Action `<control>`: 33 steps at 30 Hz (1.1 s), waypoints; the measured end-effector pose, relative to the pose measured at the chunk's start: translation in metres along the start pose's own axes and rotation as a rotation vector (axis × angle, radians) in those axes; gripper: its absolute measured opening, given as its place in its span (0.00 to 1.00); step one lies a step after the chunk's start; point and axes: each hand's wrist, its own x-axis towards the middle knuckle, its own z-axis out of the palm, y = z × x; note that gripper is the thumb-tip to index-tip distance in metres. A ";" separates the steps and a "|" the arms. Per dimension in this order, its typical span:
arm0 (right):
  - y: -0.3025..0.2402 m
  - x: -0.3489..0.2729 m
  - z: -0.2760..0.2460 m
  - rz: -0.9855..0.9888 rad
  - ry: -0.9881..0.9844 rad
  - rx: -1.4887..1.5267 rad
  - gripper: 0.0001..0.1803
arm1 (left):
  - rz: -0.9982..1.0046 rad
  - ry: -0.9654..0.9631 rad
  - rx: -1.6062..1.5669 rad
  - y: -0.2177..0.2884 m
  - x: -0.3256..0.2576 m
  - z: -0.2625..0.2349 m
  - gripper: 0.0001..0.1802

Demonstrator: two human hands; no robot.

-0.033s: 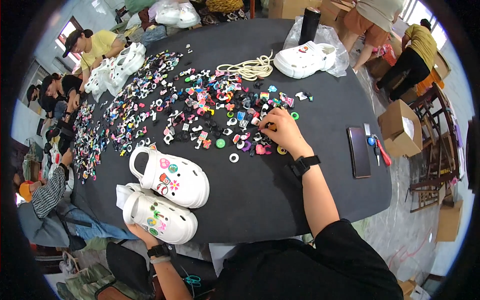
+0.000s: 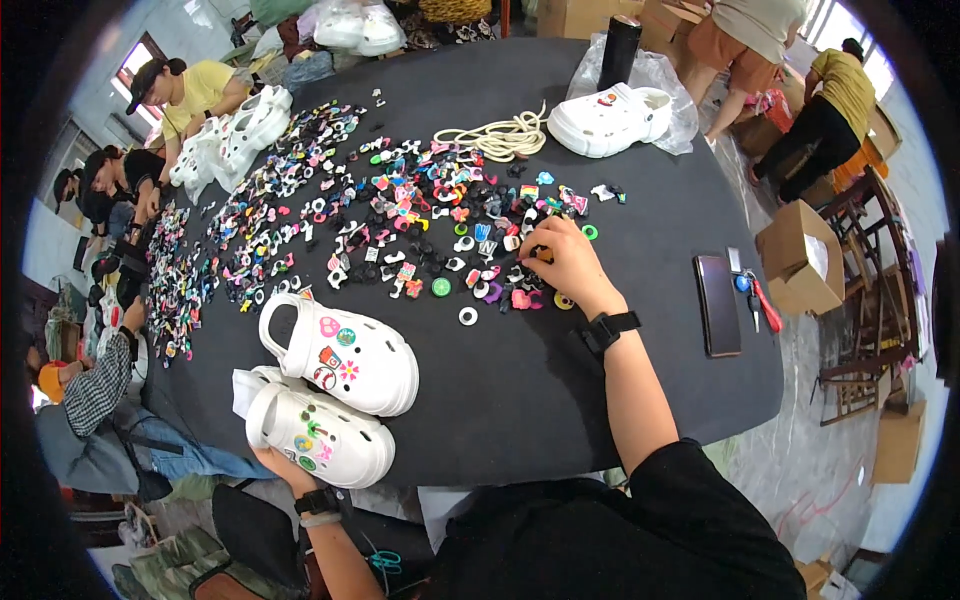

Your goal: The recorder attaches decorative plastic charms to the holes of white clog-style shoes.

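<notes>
My left hand [image 2: 284, 470] is closed around the heel side of a white clog [image 2: 350, 452] at the table's near edge. That clog carries several colourful charms, a palm tree among them. Right behind it rests a second white clog [image 2: 372, 365], also with charms on top. My right hand [image 2: 568, 262] reaches into the near right part of a loose spread of shoe charms [image 2: 405, 205]. Its thumb and forefinger are pinched together by an orange-and-dark charm [image 2: 543, 254], partly hidden by the fingers. Around them lie a green round charm [image 2: 440, 287] and a white ring [image 2: 467, 316].
A phone [image 2: 718, 305] and keys with a red tag [image 2: 768, 308] lie at the right. Farther back are a cord coil [image 2: 500, 135], another white clog [image 2: 605, 122] and a black bottle [image 2: 620, 52]. People sit along the left side; cartons [image 2: 800, 255] stand on the floor at right.
</notes>
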 end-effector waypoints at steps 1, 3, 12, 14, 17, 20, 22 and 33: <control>-0.001 0.001 0.000 -0.004 -0.001 0.003 0.08 | 0.018 0.009 0.017 -0.004 -0.001 -0.007 0.16; -0.002 0.002 -0.002 -0.008 -0.025 0.001 0.08 | 0.027 -0.009 0.045 -0.007 0.002 -0.013 0.17; -0.020 0.004 -0.008 0.283 -0.056 0.330 0.08 | -0.027 0.015 -0.003 0.007 0.004 0.006 0.17; -0.022 0.003 -0.001 0.268 -0.040 0.500 0.09 | -0.012 0.022 0.026 0.001 0.005 -0.002 0.17; -0.025 0.000 0.001 0.241 -0.112 0.619 0.12 | 0.010 0.036 0.069 -0.008 0.005 -0.014 0.17; -0.031 -0.004 0.007 0.246 -0.201 0.820 0.13 | 0.024 0.046 0.096 -0.013 0.005 -0.017 0.17; -0.054 -0.002 -0.002 0.288 -0.240 0.873 0.13 | 0.007 0.054 0.057 -0.011 0.004 -0.014 0.19; -0.085 -0.017 0.026 0.430 -0.339 1.352 0.13 | 0.072 0.044 0.056 -0.017 0.006 -0.014 0.17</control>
